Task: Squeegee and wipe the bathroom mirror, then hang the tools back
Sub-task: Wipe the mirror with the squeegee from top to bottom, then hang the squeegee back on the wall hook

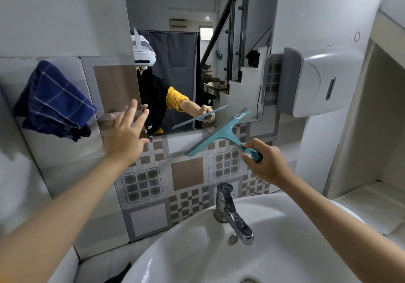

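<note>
The bathroom mirror (197,19) hangs on the wall above the basin. My right hand (266,162) grips the handle of a teal squeegee (221,133), whose blade slants across the mirror's lower right edge and the patterned tiles below it. My left hand (126,133) is raised with straight, spread fingers at the mirror's lower left corner, fingertips at or near the glass. A dark blue checked cloth (52,102) hangs on the wall to the left of the mirror, apart from both hands.
A white basin (175,249) with a chrome tap (230,212) sits directly below. A white and grey dispenser (315,83) is mounted right of the mirror. A white ledge (361,203) lies at the right. Patterned tiles (188,173) cover the wall behind the tap.
</note>
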